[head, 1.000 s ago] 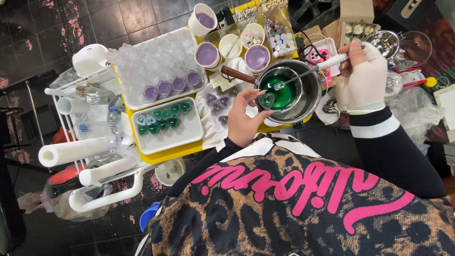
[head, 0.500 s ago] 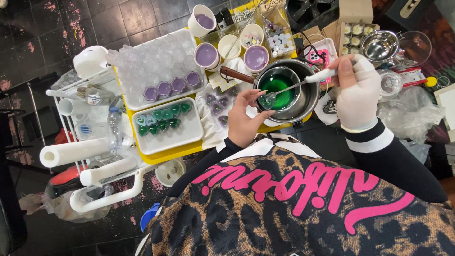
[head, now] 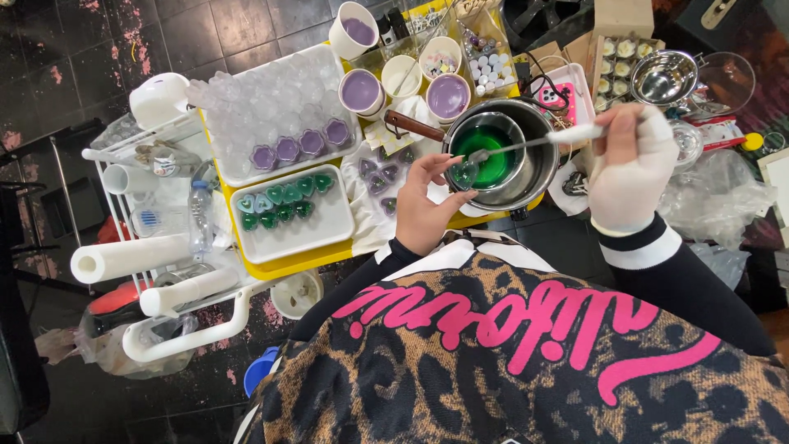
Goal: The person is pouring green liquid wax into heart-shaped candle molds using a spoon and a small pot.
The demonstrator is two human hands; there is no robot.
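Holding a small clear cup (head: 464,174) at the 9 o'clock rim of the pot (head: 538,182), pinching it between thumb and fingertips of the left hand (head: 426,205), other fingers loosely curled. Bringing the spoon (head: 526,144) across from 3 o'clock, its bowl now hanging just above the cup rather than sitting down in the green liquid (head: 493,156) as it was a second ago. Gripping the white handle in the right hand (head: 629,168), white-wrapped, fingers closed round it. Having swung that hand slightly down and in toward the pot, while keeping the cup almost where it was half a second ago. Judging by this, moving from scooping to pouring: one spoonful apparently going into the cup, though whether liquid is running cannot be told.

Lying at 9 o'clock of the pot, a cloth with heart moulds (head: 386,177), some filled. Sitting farther out at 9 o'clock, a white tray (head: 316,234) of green hearts. Standing at 10 o'clock, a clear tray (head: 271,107) with a row of purple pieces. Standing at 11 o'clock, cups of purple liquid (head: 448,97). Resting at 1 o'clock, a metal strainer (head: 664,76).
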